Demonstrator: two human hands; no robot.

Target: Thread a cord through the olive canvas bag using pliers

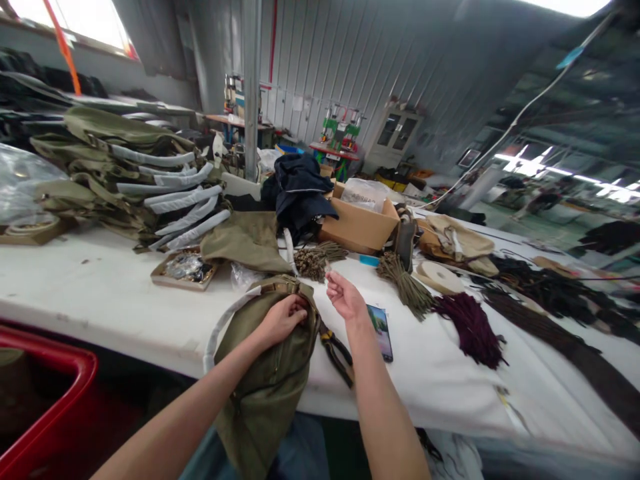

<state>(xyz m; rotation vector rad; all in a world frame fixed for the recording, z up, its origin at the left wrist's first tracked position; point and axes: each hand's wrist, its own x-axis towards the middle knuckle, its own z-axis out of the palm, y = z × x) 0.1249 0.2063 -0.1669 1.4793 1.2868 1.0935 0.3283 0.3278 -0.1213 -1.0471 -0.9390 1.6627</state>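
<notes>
An olive canvas bag (265, 373) with a pale wrapped handle (223, 327) lies over the table's front edge and hangs toward my lap. My left hand (286, 319) rests on its upper part, fingers curled round the fabric at the right edge. Just right of the bag, my right hand (345, 293) is raised with its fingertips pinched together. Something small and pale seems to stick up from them, too blurred to name. Pliers (336, 353) with black and yellow handles lie between the bag and my right forearm. Beyond that forearm is a phone (381, 331) with its screen lit.
Olive bags (125, 167) with wrapped handles are piled at the left. A small box of metal parts (184, 268) stands ahead. Bundles of olive cords (407, 283) and maroon cords (471, 330) lie rightward. A cardboard box (357, 227) is behind; a red bin (85, 367) is lower left.
</notes>
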